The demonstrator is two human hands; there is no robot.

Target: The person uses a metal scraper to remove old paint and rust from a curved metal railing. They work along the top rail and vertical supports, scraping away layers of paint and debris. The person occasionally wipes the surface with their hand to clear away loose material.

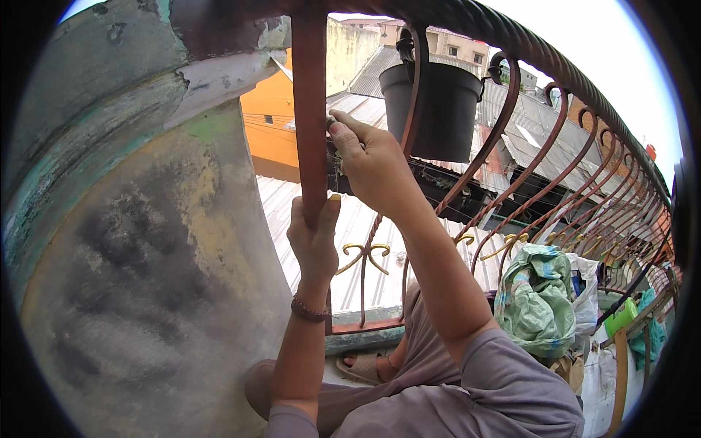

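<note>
A flat reddish-brown metal post (309, 95) stands upright at the end of a balcony railing. My left hand (312, 237) is wrapped round its lower part, thumb on the front face. Higher up, my right hand (369, 157) is closed with its fingertips against the post's right edge. A small dark bit shows at those fingertips, too little of it to name. Just right of that hand, a black plastic plant pot (438, 109) hangs on the railing.
A twisted dark handrail (526, 44) and curved bars with gold scrolls (363, 257) run off to the right. A stained wall (146, 255) rises on the left. A green woven sack (537, 303) and a lime-green container (621, 317) lie at right. Metal roofs (350, 219) spread below.
</note>
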